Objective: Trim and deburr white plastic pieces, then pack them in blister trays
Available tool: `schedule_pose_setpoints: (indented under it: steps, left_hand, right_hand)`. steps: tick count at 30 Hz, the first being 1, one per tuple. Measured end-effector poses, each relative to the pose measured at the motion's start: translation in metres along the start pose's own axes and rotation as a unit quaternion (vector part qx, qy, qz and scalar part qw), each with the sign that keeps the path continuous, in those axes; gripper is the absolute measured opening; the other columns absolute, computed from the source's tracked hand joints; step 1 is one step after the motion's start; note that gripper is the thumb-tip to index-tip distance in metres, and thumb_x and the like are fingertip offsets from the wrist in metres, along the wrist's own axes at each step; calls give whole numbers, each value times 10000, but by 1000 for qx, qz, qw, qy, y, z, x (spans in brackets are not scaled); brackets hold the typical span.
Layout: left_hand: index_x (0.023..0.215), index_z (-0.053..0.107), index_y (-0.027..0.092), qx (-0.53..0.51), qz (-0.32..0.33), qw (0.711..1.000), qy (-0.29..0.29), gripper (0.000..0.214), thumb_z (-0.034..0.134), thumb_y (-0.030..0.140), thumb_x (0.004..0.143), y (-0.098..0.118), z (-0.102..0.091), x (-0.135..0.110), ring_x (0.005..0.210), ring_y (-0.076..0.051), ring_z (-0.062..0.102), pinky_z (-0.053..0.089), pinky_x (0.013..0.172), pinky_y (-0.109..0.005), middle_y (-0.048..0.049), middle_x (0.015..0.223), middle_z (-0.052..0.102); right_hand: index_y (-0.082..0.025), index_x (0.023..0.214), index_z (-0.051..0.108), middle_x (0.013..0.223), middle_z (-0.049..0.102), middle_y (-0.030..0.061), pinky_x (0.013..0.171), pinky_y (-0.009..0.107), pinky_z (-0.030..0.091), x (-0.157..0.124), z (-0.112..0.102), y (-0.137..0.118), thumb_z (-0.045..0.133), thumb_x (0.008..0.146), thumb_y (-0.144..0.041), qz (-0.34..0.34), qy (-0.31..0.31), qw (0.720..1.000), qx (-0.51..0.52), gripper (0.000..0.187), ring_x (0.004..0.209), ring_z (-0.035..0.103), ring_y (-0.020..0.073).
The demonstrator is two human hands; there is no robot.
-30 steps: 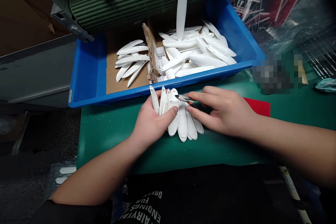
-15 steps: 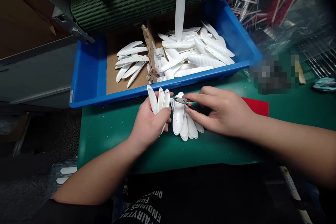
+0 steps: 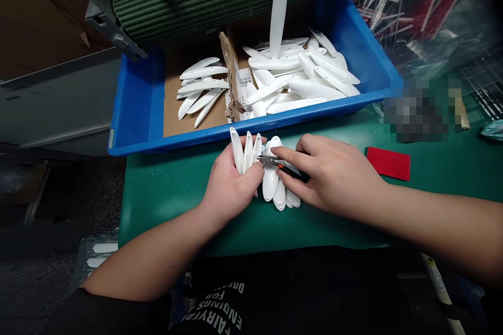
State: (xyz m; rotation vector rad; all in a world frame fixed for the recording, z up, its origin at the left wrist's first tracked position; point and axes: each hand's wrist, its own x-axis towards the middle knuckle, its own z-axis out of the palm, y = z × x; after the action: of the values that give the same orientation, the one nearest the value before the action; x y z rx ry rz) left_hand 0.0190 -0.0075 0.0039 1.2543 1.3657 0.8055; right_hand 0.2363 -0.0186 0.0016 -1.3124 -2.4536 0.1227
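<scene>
From the head view, our left hand (image 3: pixel 231 188) grips a small bundle of slender white plastic shells (image 3: pixel 237 151), held upright, while our right hand (image 3: pixel 334 172) pinches small orange-and-black side cutters (image 3: pixel 268 159), their steel tips just beside the bundle. The hands stand close but apart. Under the cutters, a fan of matching loose shells (image 3: pixel 270 183) lies on a green work mat (image 3: pixel 165 220). Ahead of both hands, a blue plastic tray (image 3: pixel 251 120) lined with brown cardboard (image 3: pixel 196 110) holds two heaps of further shells (image 3: pixel 302 89). Right of our right hand lies a flat red pad (image 3: pixel 388 163).
</scene>
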Motion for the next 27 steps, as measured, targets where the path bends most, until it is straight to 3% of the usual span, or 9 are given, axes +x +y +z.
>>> schedule_pose_setpoints:
  steps: [4,8,13,18,20,24,27]
  left_hand:
    - [1283,720,255,56,42,997,25,448,690,180,842,-3,0,-1,844,-227,749,656,711,-337,-54,1127,767]
    - [1288,721,239,78,77,993,42,444,688,195,848,-5,1,-1,1071,-295,752,648,946,-447,-73,1186,772]
    - [1304,718,226,70,83,992,57,448,701,232,857,-6,3,-2,1022,-289,763,655,921,-441,-79,1135,779]
    - [1328,720,224,22,23,999,22,458,692,269,873,0,3,-4,573,-189,669,583,536,-305,-14,796,734]
    - [1316,735,219,0,9,1000,13,448,698,284,874,2,2,-5,568,-184,663,554,500,-288,-22,836,752]
    - [1304,758,206,-10,30,999,17,458,733,286,853,5,0,-3,951,-271,763,634,777,-345,-73,1198,794]
    - [1308,750,183,-19,38,999,1,450,719,307,877,6,-1,1,1149,-321,738,608,963,-399,-90,1266,784]
  right_hand:
    - [-199,1351,745,891,608,83,632,349,267,0,0,-4,566,1072,-433,-1,-6,1000,-16,406,733,515,227]
    - [-180,1377,731,904,608,85,632,347,278,0,-1,-5,552,1083,-415,-2,-14,1000,-14,416,736,522,231]
    - [-168,1376,729,884,600,73,626,336,300,0,-2,-4,524,1105,-397,-5,-21,1000,-3,411,721,526,218]
    - [-185,1388,728,873,615,57,604,325,326,-2,2,0,533,1101,-412,-11,-4,999,34,414,671,540,195]
    - [-193,1382,733,864,619,49,602,319,350,-2,3,3,553,1093,-408,-10,12,998,59,403,664,556,186]
    - [-199,1357,745,865,641,47,629,308,430,-2,-2,8,595,1076,-388,13,48,993,111,370,713,624,184]
    - [-220,1370,736,879,661,49,660,305,474,-1,-6,11,621,1059,-380,38,54,989,132,369,758,655,191]
